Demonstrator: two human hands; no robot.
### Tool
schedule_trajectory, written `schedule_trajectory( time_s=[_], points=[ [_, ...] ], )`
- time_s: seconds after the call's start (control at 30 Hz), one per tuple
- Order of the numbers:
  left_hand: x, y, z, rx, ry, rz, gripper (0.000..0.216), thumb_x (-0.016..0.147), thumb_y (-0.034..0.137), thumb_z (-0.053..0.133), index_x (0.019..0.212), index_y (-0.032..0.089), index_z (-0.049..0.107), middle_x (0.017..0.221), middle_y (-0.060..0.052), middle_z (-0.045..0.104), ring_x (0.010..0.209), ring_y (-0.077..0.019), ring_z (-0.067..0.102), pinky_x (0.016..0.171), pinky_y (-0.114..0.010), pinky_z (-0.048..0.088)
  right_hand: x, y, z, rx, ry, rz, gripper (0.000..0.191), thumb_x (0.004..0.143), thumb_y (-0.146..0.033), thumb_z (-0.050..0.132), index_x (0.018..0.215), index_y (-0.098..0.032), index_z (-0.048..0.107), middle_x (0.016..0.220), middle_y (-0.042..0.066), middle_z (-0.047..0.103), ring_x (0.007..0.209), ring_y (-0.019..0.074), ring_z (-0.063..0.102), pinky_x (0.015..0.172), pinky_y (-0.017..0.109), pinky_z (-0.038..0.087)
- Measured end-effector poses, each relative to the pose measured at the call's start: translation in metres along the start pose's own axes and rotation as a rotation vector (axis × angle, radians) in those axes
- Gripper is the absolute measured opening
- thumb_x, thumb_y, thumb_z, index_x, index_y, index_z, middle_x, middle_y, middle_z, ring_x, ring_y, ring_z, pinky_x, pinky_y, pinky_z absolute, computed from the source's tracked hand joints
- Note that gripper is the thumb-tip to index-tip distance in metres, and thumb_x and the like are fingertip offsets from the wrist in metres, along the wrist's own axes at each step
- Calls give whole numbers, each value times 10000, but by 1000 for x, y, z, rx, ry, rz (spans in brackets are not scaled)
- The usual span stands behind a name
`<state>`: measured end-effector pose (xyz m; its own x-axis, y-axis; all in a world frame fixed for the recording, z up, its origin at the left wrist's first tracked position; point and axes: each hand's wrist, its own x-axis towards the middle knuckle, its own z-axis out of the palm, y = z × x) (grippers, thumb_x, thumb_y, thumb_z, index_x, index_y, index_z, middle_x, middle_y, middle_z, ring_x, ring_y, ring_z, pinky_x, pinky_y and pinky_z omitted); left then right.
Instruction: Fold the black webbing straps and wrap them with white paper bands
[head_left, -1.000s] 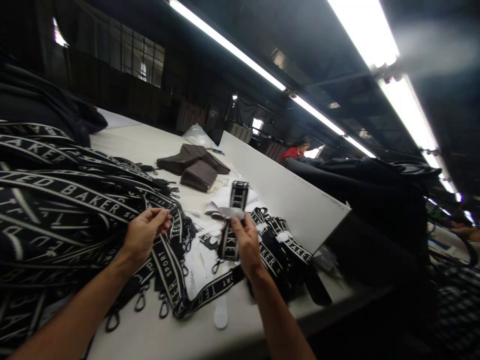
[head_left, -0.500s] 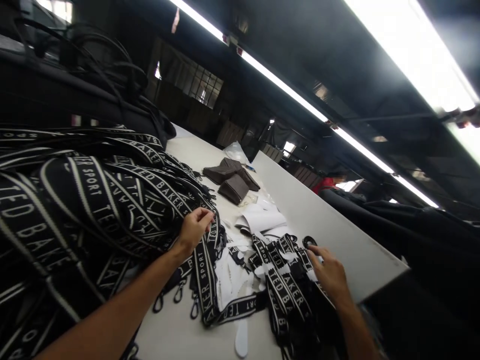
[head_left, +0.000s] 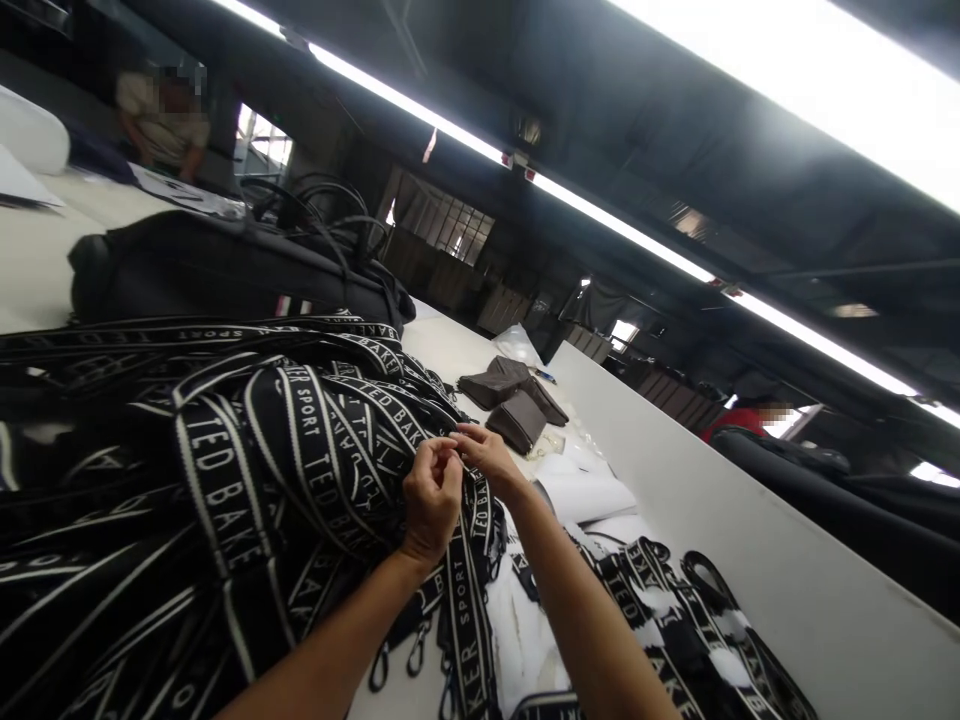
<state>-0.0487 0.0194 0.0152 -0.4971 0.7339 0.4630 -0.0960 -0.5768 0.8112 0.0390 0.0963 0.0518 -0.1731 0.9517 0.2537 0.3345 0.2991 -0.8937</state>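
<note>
My left hand [head_left: 433, 495] is closed, thumb and fingers pinched together at the edge of a large pile of black straps [head_left: 225, 480]. Against its fingertips meets my right hand [head_left: 487, 455], also in a pinch. Whatever sits between the fingers is too small to make out. White lettering and pale edge stripes run along the straps. Below the hands a strap [head_left: 466, 620] hangs down, with metal clips [head_left: 418, 650] beside it. More lettered straps [head_left: 660, 620] lie to the right, among white paper pieces [head_left: 521, 625].
Dark brown pouches [head_left: 517, 420] and a clear plastic bag [head_left: 517, 345] lie farther up the table. A white raised panel [head_left: 712, 500] borders the right side. Behind the pile lies a black bag [head_left: 217, 265]. One person [head_left: 169, 120] is at the far left, another in red [head_left: 742, 420] at right.
My right hand has left the straps on the right and come across to my left hand, so their fingertips now meet. The camera view has swung left.
</note>
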Motion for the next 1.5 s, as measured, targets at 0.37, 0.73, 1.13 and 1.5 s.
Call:
schedule_trajectory(
  time_s=[0.37, 0.73, 1.13, 1.5],
  points=[
    [-17, 7, 3, 52, -322, 116, 103, 889, 271, 527, 967, 210, 554, 796, -36, 622, 704, -182, 615, 670, -292, 478, -24, -60, -130, 52, 580, -230, 225, 779, -364, 554, 865, -161, 594, 592, -16, 584, 457, 117, 513, 451, 232, 450],
    [-16, -9, 16, -179, -576, -190, 548, 737, 419, 759, 1174, 148, 569, 1188, -131, 627, 1089, -243, 610, 984, -385, 474, -118, -82, -174, 27, 546, -261, 290, 681, -297, 619, 913, -136, 689, 632, -15, 604, 476, 86, 480, 421, 188, 383],
    [-20, 11, 13, -466, -924, -548, 433, 760, 440, 775, 1040, 138, 641, 749, -40, 652, 697, -159, 628, 755, -302, 504, -106, -30, -96, -283, 176, -325, 347, 774, -162, 506, 1019, -238, 739, 861, 22, 712, 744, 178, 637, 733, 316, 522],
    [-6, 41, -5, -559, -839, -703, 322, 700, 386, 813, 762, 149, 603, 567, 9, 559, 439, -82, 476, 492, -223, 458, -81, -44, -157, 272, 281, 72, 146, 741, -134, 586, 836, -151, 695, 661, 3, 655, 550, 104, 586, 574, 234, 512]
  ],
)
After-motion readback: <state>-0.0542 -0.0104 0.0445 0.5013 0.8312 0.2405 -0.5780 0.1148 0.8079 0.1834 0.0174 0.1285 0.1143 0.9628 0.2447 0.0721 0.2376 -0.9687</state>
